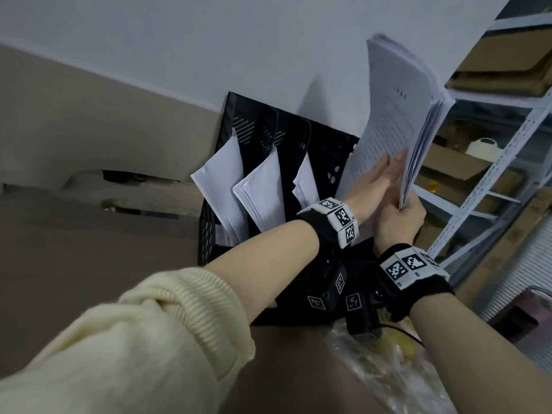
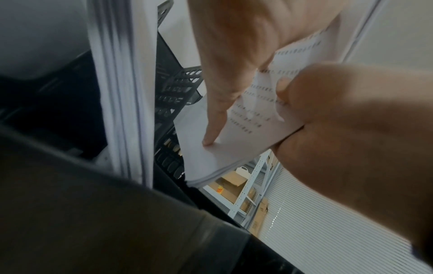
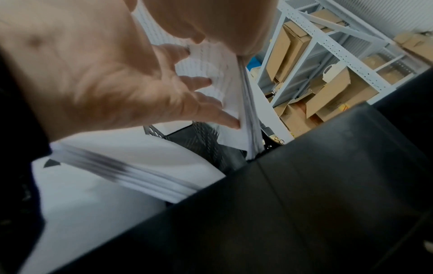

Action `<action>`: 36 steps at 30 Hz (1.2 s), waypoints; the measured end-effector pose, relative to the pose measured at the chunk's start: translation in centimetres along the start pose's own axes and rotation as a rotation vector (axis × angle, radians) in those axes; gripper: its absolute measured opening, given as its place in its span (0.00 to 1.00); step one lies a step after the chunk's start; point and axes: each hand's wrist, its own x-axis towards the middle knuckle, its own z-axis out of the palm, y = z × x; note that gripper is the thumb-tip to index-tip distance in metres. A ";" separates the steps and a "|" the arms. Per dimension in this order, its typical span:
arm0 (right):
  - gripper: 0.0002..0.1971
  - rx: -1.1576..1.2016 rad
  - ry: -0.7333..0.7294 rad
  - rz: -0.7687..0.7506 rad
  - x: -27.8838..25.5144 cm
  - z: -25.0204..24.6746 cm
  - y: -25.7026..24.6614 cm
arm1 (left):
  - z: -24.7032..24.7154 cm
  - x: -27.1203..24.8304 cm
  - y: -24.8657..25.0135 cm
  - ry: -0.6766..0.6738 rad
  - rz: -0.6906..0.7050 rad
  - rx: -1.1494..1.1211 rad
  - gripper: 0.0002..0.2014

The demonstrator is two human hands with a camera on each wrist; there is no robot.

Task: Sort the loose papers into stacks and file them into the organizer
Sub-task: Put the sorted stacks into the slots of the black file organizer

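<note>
A thick stack of printed papers stands upright over the right end of the black mesh organizer. My right hand grips the stack's lower edge, thumb on the printed face. My left hand lies flat against that face with straight fingers. Three organizer slots hold white paper stacks. The rightmost slot sits below the held stack and is mostly hidden by my hands.
The organizer stands on a brown table against a white wall. Grey metal shelving with cardboard boxes and a tape roll is close on the right. A clear plastic bag lies near the table's front.
</note>
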 end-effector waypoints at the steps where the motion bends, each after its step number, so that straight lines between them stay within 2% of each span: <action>1: 0.15 -0.009 -0.009 -0.016 0.3 0.1 0.3 | -0.2 0.6 -0.3 -0.001 -0.016 -0.009 0.41; 4: 0.17 -0.032 -0.050 -0.052 0.4 0.6 0.9 | 0.0 3.0 -3.0 0.016 -0.071 -0.093 0.58; 5: 0.17 -0.031 -0.061 -0.045 0.2 0.7 1.0 | 0.0 3.5 -3.6 0.027 -0.103 -0.088 0.58; 8: 0.20 -0.016 -0.082 -0.020 -0.1 1.1 1.3 | -0.6 2.5 -2.6 0.107 -0.060 -0.051 0.32; 9: 0.20 0.002 -0.106 -0.008 0.0 1.3 1.4 | -0.7 2.8 -2.9 0.097 -0.056 -0.100 0.31; 11: 0.16 0.029 -0.167 0.040 -0.2 1.7 1.9 | -0.2 3.3 -3.4 0.151 -0.104 -0.119 0.46; 12: 0.10 0.053 -0.198 0.077 -0.5 1.9 2.1 | -0.1 3.9 -4.0 0.191 -0.141 -0.122 0.49; 13: 0.04 0.092 -0.231 0.114 -0.8 2.1 2.3 | 0.1 3.8 -4.0 0.221 -0.152 -0.130 0.45; 14: 0.02 0.136 -0.250 0.142 -0.9 2.3 2.7 | 0.3 3.5 -4.0 0.240 -0.162 -0.126 0.39; 16: 0.04 0.198 -0.273 0.169 -1.4 2.4 2.9 | 0.2 3.4 -4.2 0.286 -0.150 -0.126 0.33; 18: 0.05 0.167 -0.273 0.130 -1.4 2.1 2.8 | 0.3 3.4 -4.3 0.290 -0.114 -0.099 0.39; 21: 0.04 0.149 -0.215 0.089 -0.5 1.4 2.7 | 0.8 2.9 -4.0 0.240 -0.064 -0.089 0.62; 23: 0.07 0.071 -0.182 0.015 0.0 1.1 2.4 | 1.0 2.7 -3.3 0.169 -0.011 -0.076 0.68; 26: 0.07 0.059 -0.137 0.012 0.3 0.7 2.7 | 1.1 2.7 -3.0 0.114 -0.042 -0.096 0.61; 29: 0.09 0.033 -0.146 0.071 0.0 0.6 3.3 | 1.2 2.7 -3.8 0.117 -0.166 -0.162 0.45; 31: 0.07 0.051 -0.188 0.122 -0.4 0.7 3.6 | 1.0 2.8 -4.1 0.134 -0.217 -0.170 0.35; 33: 0.04 0.084 -0.225 0.178 -0.5 1.0 3.8 | 0.6 3.1 -4.4 0.146 -0.229 -0.148 0.31; 36: 0.04 0.076 -0.282 0.202 -0.5 1.3 4.0 | 0.2 3.2 -4.8 0.173 -0.239 -0.151 0.32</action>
